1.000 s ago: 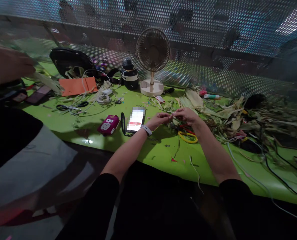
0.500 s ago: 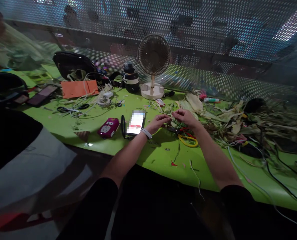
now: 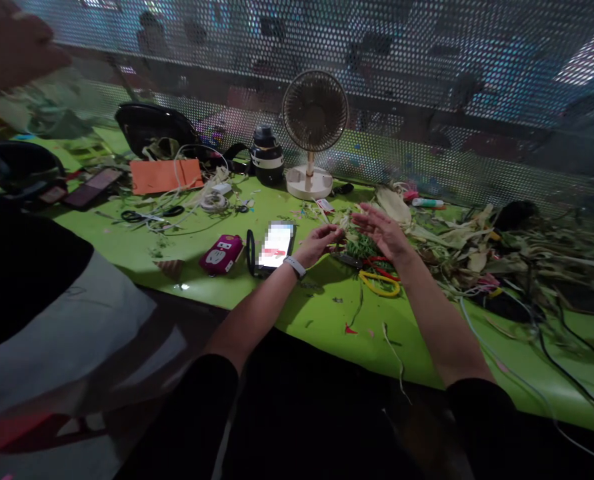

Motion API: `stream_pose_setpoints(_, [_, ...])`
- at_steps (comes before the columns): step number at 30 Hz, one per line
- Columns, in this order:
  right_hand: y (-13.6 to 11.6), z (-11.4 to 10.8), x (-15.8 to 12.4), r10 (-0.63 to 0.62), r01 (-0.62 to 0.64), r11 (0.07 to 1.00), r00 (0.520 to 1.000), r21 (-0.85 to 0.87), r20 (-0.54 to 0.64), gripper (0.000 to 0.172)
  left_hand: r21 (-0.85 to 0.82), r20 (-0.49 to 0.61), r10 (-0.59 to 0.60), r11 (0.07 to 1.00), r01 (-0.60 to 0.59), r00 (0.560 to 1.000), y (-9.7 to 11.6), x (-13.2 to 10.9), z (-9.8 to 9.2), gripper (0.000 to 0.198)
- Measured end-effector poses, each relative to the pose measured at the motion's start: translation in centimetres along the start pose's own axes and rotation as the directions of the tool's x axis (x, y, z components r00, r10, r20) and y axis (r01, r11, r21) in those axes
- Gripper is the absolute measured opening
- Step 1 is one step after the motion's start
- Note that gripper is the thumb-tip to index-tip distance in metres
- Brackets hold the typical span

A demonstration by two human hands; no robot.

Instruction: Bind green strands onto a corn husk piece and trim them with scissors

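My left hand (image 3: 319, 241), with a white wristband, hovers over the green table (image 3: 321, 313) and pinches a thin strip of dried husk (image 3: 341, 231). My right hand (image 3: 384, 230) is just to its right with the fingers stretched out and spread, holding nothing. Below the hands lie yellow and red-handled scissors (image 3: 381, 280) and some green scraps. A lit phone (image 3: 275, 245) stands propped to the left of my left hand.
A pile of dried husks (image 3: 481, 240) and black cables covers the right side. A small desk fan (image 3: 313, 133), a dark bottle (image 3: 267, 157), a pink gadget (image 3: 221, 253), an orange envelope (image 3: 165, 175) and black scissors (image 3: 149, 215) sit further back. Another person's blurred hand (image 3: 11, 40) and sleeve are at left.
My right hand has let go of the husk strip and opened its fingers. The other person's hand at left rose from table height to the top corner.
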State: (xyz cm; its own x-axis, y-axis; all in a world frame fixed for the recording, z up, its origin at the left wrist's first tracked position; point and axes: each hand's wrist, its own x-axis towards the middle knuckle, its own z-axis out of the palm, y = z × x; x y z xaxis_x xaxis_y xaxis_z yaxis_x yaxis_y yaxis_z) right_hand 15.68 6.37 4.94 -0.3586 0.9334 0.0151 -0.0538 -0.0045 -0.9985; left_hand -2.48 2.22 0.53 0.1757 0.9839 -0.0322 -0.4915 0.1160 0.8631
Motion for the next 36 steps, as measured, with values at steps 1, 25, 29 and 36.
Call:
stream_pose_setpoints(1, [0.0,-0.4,-0.1,0.012,-0.013,1.000,0.999,-0.021,-0.052,0.051,-0.015,0.020,0.019,1.000,-0.019,1.000,0.0,0.0,0.1,0.055])
stream_pose_setpoints(25, [2.4,-0.8,-4.9,-0.212,0.100,0.715,0.974,-0.691,-0.080,0.017,0.551,0.183,0.194,0.791,-0.264,0.964,-0.4,-0.5,0.2,0.048])
stream_pose_setpoints(29, [1.5,0.1,-6.1,-0.257,0.254,0.702,0.962,-0.666,0.095,0.025,0.580,0.237,0.142,0.773,-0.257,0.961,-0.6,-0.5,0.3,0.043])
stream_pose_setpoints(36, [2.0,1.5,-6.7,-0.321,0.215,0.313,0.941,-0.925,0.110,0.034,0.595,0.292,0.157,0.743,-0.308,0.943,-1.0,-0.8,0.6,0.033])
